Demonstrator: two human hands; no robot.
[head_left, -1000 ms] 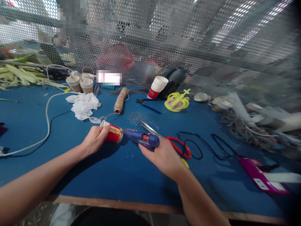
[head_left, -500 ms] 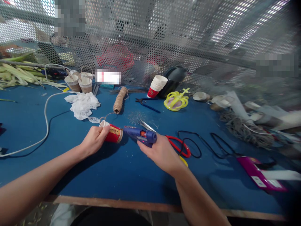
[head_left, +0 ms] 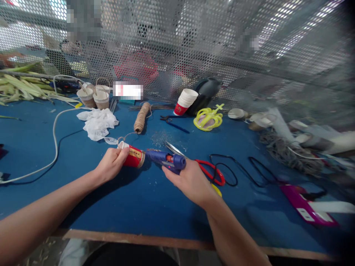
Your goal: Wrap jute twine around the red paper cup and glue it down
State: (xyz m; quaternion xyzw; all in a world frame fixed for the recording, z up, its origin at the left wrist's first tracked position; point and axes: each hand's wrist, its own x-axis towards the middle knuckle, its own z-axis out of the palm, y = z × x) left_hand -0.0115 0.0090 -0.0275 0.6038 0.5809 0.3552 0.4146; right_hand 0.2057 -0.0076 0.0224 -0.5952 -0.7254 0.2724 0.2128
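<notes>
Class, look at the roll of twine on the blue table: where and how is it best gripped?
Grip the roll of twine around its middle, probably from above, pinching across its long sides: it lies on its side, long and narrow, one end toward the camera. Best avoid the loose strand at its far end.

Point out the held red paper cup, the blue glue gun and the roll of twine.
Red paper cup (head_left: 134,157): head view, on its side wall.
Blue glue gun (head_left: 162,157): head view, on its body.
Roll of twine (head_left: 142,118): head view, midway along its wound length.
</notes>
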